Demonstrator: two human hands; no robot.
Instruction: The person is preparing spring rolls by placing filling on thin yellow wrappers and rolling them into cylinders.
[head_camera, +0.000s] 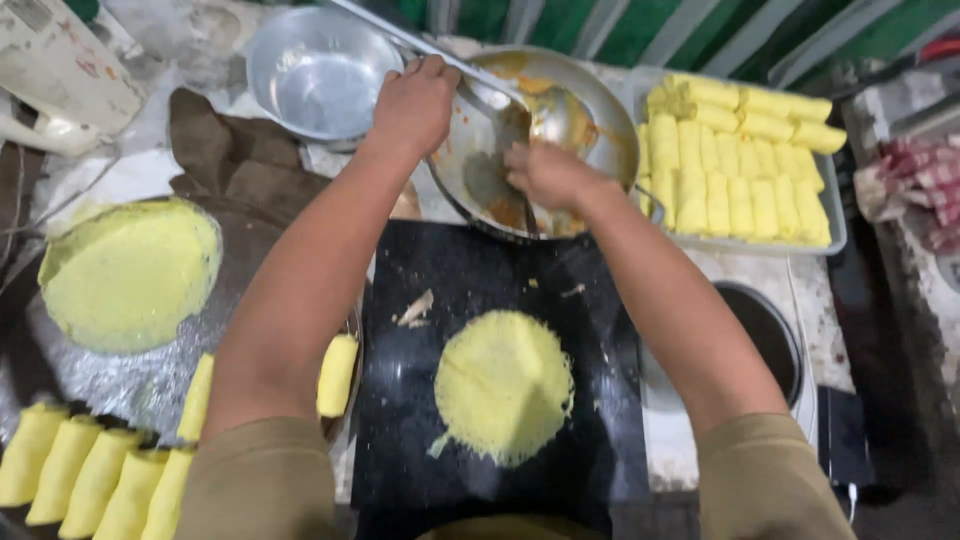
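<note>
A round yellow crepe lies flat on a black board in front of me. Beyond it stands a metal pan smeared with orange filling. My left hand grips the pan's near-left rim. My right hand reaches into the pan and holds a dark utensil whose shape I cannot make out. A large metal spoon lies in the pan, its long handle running up to the left.
A stack of yellow crepes sits at left. Rolled yellow crepes lie at bottom left, and several more fill a tray at upper right. An empty metal bowl stands behind. A round dark burner is at right.
</note>
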